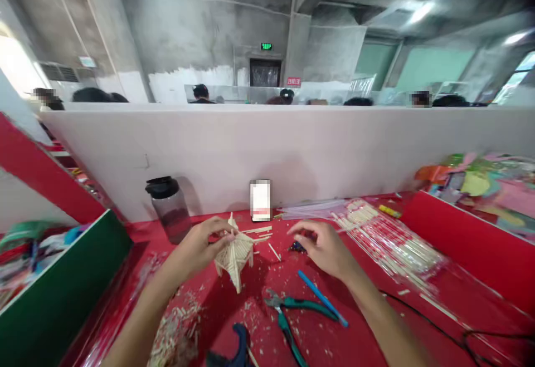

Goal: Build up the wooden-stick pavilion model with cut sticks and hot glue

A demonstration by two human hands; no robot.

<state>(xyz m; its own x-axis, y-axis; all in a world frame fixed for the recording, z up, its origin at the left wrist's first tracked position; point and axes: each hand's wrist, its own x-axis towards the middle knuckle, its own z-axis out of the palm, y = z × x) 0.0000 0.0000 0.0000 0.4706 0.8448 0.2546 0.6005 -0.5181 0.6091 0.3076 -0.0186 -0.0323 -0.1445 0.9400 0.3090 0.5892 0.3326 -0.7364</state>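
A small roofed model made of pale wooden sticks [239, 251] stands on the red tabletop. My left hand [213, 239] is closed with thumb and fingertips on the upper left of its roof. To the right, my right hand [321, 244] hovers with curved fingers apart and holds nothing that I can see. Below its fingertips lies a small dark object [297, 246], partly hidden and too unclear to name. Several loose wooden sticks [261, 232] lie behind the model. Nearer to me are green-handled cutting pliers [284, 307] and a blue pen-like stick [321, 298].
A phone [261, 201] leans against the white partition [234, 150], with a dark bottle [169, 211] to its left. Bagged sticks [388, 239] lie at right. Wood scraps [179, 322], a dark blue tool [239, 345] and a black cable [422, 319] are nearer.
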